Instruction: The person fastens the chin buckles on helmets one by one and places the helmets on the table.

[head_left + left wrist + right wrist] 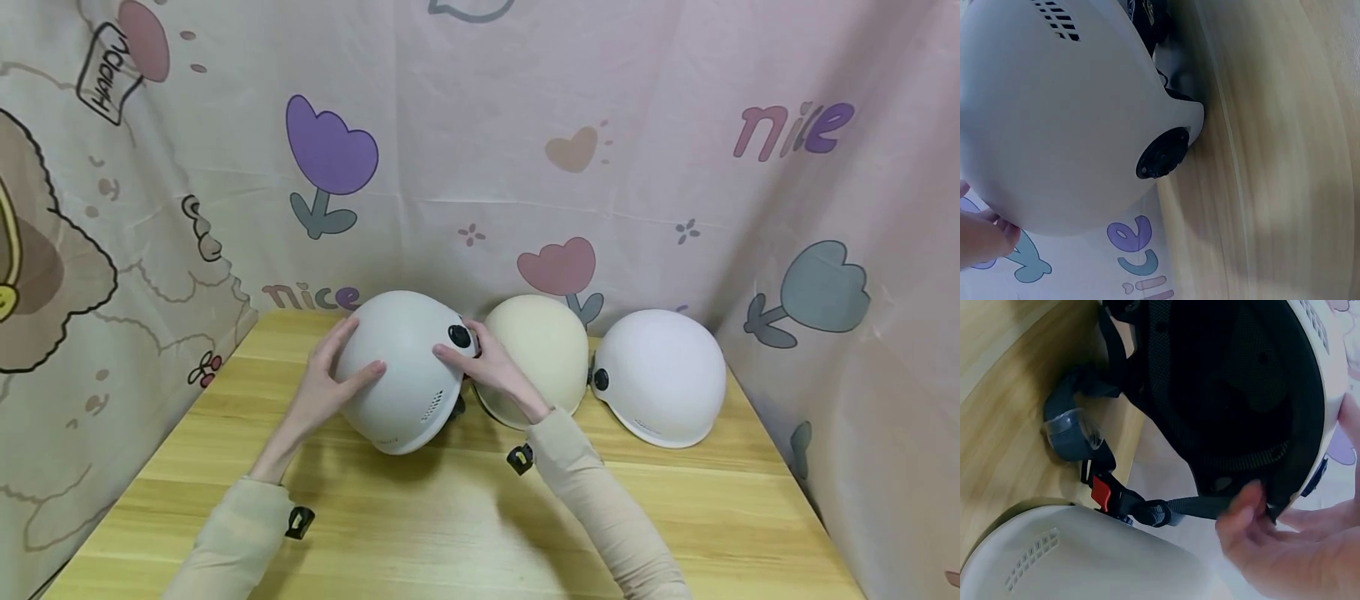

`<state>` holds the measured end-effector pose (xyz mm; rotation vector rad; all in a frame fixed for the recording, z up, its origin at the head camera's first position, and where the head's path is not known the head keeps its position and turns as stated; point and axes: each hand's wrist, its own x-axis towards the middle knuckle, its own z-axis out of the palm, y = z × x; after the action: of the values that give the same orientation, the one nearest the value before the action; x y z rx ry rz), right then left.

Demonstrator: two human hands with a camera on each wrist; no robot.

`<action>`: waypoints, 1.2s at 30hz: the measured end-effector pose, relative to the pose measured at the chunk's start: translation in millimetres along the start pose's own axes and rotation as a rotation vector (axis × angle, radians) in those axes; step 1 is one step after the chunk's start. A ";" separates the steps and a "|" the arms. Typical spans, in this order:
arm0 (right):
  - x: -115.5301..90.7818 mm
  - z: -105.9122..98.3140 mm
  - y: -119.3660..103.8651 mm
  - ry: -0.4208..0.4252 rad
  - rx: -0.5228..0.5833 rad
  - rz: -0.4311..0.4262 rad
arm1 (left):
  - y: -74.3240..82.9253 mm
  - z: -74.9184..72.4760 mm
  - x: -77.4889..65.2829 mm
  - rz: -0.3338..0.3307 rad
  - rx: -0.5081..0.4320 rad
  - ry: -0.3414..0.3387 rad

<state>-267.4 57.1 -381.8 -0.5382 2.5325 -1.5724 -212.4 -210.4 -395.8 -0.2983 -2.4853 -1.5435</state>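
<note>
A pale grey helmet (405,367) is held tilted over the left half of the wooden table, between both hands. My left hand (321,385) grips its left side, thumb lying on the shell; in the left wrist view the fingertips curl against the shell's edge. At the right rim, beside a round black cap (459,336), my right hand (497,360) pinches the helmet. The right wrist view looks into the dark padded inside (1241,381), where fingers reach in near a black chin strap (1194,507). A red buckle tab (1101,492) hangs on that strap.
Close on the right stands a cream helmet (536,350), partly behind the right hand. Beyond it a white helmet (667,375) sits near the table's right edge. Printed curtains (465,108) hang behind and at both sides of the wooden table (420,533).
</note>
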 end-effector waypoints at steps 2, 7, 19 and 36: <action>2.1 1.1 1.0 0.001 -0.036 -0.032 | -1.5 -1.1 -0.7 -0.017 0.012 -0.001; 4.3 3.6 0.4 -0.001 -0.109 -0.051 | -5.2 -3.6 -2.8 -0.039 0.042 0.008; 5.9 10.6 3.6 -0.028 -0.279 0.001 | -7.6 -12.1 -7.6 -0.095 0.117 -0.038; 18.9 39.2 24.5 -0.149 -0.061 -0.035 | -13.1 -25.5 -10.7 -0.102 0.222 -0.055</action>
<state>-279.9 27.1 -419.7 -0.6833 2.4792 -1.4123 -204.1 -239.7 -398.9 -0.1839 -2.7226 -1.2928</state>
